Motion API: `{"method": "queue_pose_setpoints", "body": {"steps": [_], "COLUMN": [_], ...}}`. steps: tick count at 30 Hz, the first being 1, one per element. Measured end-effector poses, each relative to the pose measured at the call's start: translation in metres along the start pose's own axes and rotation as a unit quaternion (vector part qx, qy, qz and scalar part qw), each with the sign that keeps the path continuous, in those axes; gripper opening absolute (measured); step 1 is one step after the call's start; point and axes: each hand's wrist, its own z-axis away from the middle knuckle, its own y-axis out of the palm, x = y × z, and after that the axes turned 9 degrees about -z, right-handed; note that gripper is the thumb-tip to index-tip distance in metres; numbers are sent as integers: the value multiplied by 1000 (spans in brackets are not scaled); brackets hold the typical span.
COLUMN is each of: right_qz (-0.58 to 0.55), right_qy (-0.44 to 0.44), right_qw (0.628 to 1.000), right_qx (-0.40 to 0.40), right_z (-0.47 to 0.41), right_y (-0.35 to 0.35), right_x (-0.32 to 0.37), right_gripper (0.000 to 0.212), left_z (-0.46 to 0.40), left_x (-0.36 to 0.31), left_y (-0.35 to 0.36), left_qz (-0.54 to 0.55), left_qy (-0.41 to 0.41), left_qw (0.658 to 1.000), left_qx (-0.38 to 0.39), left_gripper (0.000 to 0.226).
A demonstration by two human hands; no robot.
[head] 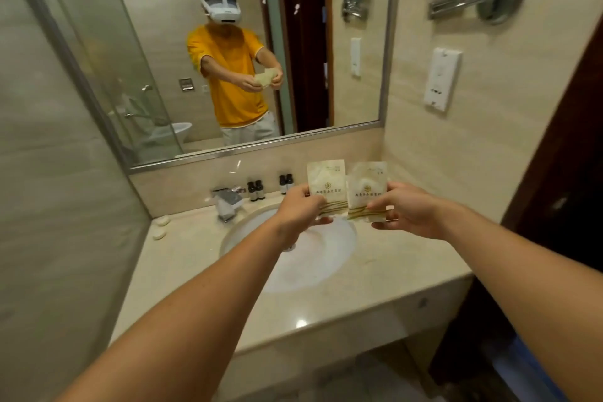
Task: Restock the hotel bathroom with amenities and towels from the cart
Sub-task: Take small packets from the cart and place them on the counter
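Sink (339, 238) in counter (375, 290); faucet (228, 202) behind; 4 bottles (270, 188) right of faucet, below mirror (156, 42).

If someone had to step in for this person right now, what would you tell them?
Left hand pinches one packet; right hand pinches a second packet. Both are held above the sink, not yet set down.
Already on the counter: four small dark bottles behind the faucet, two soaps at the left.
Left: place both packets on the counter. No fresh towels show on it.
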Motion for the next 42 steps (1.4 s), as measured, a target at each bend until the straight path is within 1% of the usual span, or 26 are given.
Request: {"method": "queue_pose_setpoints", "body": {"steps": [3,7,12,18,26,29,33,37,42], "right_qz": [17,37,48,75,106,120,121,123,113], "right_qy": [11,34,51,80,129,141,150,149,140], "right_qw": [999,997,992,981,967,964,968,973,982], "right_qx": [25,61,100,162,194,193,162,124,64], "right_z": [-23,-56,-111,-185,-262,-282,-313,-341,-380], "right_y": [34,76,126,182,241,264,296,326,364], "right_x": [-7,-12,-18,-27,-55,-67,-91,-117,-149], "right_gripper": [36,33,31,29,25,25,31,27,22], "left_z": [0,-4,-18,-52,-89,-97,-116,-135,-170], "left_x": [18,36,61,96,147,167,196,222,257], "left_y": [-35,-77,-129,-188,-253,-275,-306,-336,-370], "left_qz": [3,9,7,-7,-62,-79,-111,-171,-221], "left_qy": [-13,-26,-47,-94,-162,-189,-237,-270,-268], "left_qw": [1000,997,991,972,932,918,892,867,856], "left_qx": [-26,-66,-128,-215,-319,-341,-369,-383,-383], "left_gripper": [20,24,20,14,7,9,7,21,26]}}
